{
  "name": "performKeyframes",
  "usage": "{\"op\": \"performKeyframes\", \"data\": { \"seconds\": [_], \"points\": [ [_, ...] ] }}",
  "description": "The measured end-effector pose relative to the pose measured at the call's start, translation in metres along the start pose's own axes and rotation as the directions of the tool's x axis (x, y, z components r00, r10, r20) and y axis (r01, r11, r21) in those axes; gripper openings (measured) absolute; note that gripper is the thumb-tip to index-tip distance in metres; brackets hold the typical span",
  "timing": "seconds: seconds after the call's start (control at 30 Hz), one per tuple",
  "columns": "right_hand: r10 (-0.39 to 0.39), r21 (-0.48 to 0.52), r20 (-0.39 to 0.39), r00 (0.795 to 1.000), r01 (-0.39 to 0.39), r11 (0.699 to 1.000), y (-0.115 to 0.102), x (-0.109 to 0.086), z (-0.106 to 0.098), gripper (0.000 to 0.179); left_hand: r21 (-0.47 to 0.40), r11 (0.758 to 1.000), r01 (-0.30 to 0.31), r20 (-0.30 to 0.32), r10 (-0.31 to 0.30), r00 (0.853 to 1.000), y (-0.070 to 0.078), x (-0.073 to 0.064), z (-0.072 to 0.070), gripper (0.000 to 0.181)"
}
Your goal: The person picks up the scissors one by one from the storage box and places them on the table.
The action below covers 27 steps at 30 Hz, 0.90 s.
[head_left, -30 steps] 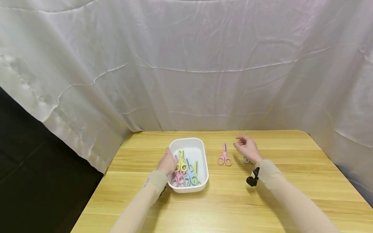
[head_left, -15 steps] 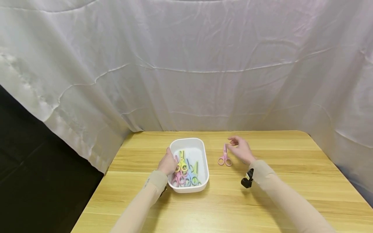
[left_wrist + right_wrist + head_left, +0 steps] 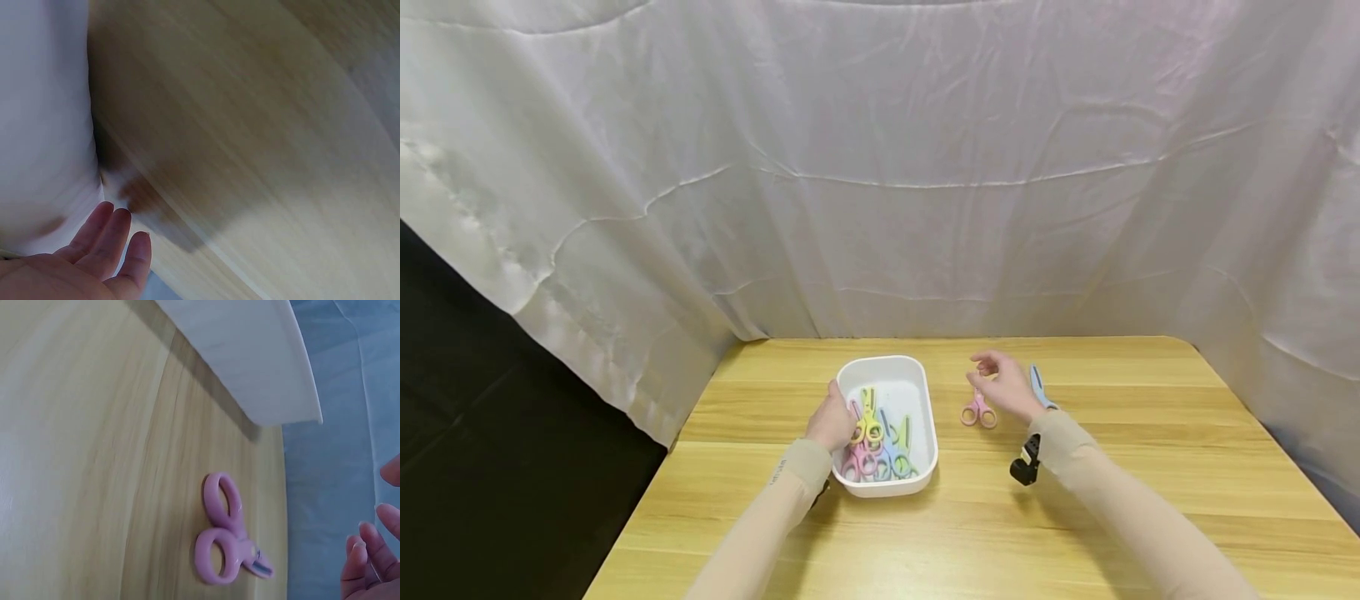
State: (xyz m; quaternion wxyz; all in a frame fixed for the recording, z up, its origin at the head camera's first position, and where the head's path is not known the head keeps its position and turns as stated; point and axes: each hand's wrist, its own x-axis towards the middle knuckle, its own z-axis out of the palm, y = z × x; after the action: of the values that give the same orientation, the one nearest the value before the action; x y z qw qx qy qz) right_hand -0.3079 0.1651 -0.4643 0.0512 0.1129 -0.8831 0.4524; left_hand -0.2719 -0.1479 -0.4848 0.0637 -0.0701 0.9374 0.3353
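At the left side of a white plastic bin [image 3: 891, 492], my left hand [image 3: 831, 421] grips the rim; in the left wrist view its fingers [image 3: 106, 244] lie against the outer wall, and the thumb is hidden. Several small scissors lie inside, among them yellow scissors [image 3: 868, 421]. My right hand [image 3: 1007, 387] hovers above pink scissors [image 3: 978, 408] on the table, its fingers loosely bent with nothing between them. The right wrist view shows those scissors [image 3: 228, 534] lying flat with their handle loops apart from the fingertips. Blue scissors [image 3: 1038, 386] lie partly hidden behind the right hand.
The wooden table [image 3: 1135, 450] extends in front and to both sides. A pale curtain [image 3: 925, 233] hangs behind its far edge. Dark fabric [image 3: 490, 433] covers the area at the left.
My right hand has moved left from above the blue scissors to above the pink scissors, leaving the blue ones partly visible. My left hand and the bin stay in place.
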Motion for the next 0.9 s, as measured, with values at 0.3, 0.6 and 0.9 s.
{"op": "performKeyframes", "data": {
  "seconds": [0.3, 0.6, 0.9],
  "points": [
    [-0.014, 0.009, 0.03, 0.999, 0.014, 1.0, -0.012, 0.002, 0.012, 0.041, -0.016, 1.0, 0.006, 0.0, -0.006, 1.0, 0.0, -0.001, 0.0, 0.087],
    [-0.036, 0.026, 0.058, 0.998, 0.034, 0.999, -0.035, 0.002, 0.023, 0.04, -0.028, 1.0, -0.002, -0.003, 0.002, 1.0, -0.001, -0.001, 0.001, 0.087],
    [-0.076, 0.044, 0.078, 0.994, 0.073, 0.996, -0.064, 0.003, 0.04, 0.042, -0.005, 1.0, -0.016, 0.007, 0.016, 1.0, 0.004, -0.009, 0.002, 0.085]
  ]
}}
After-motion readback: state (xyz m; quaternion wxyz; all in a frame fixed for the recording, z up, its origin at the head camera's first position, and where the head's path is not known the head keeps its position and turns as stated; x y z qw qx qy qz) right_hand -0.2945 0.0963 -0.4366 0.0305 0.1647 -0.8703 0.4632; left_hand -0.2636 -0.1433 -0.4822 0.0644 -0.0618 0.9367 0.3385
